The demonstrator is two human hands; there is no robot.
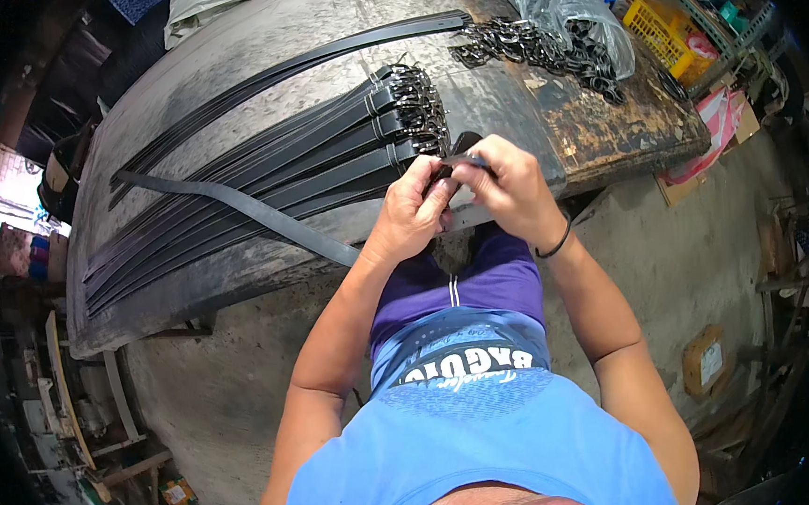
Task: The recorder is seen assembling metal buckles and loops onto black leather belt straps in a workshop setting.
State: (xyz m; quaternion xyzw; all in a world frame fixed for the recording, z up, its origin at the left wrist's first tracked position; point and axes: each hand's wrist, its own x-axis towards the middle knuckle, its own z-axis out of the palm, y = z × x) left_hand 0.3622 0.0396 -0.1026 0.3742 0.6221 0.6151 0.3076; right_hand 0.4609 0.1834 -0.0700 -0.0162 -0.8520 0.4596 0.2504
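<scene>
My left hand (413, 207) and my right hand (511, 187) meet at the table's near edge, both closed on the end of a black belt (261, 217). Its strap runs from under my left forearm up and left across the other straps. Thumbs and fingers pinch the end, hiding most of it; whether a buckle is on it I cannot tell. Just beyond my left hand lie bundled black belts (321, 132), their metal buckles (420, 106) stacked at the right end. Farther back lies a second bunch of long black straps (316, 57).
Loose dark metal buckles (550, 50) are heaped at the back right, partly under a clear plastic bag (561, 2). A yellow crate (660, 38) stands beyond the worn table (594, 141). On the floor to the right sits a brown box-like container (705, 361).
</scene>
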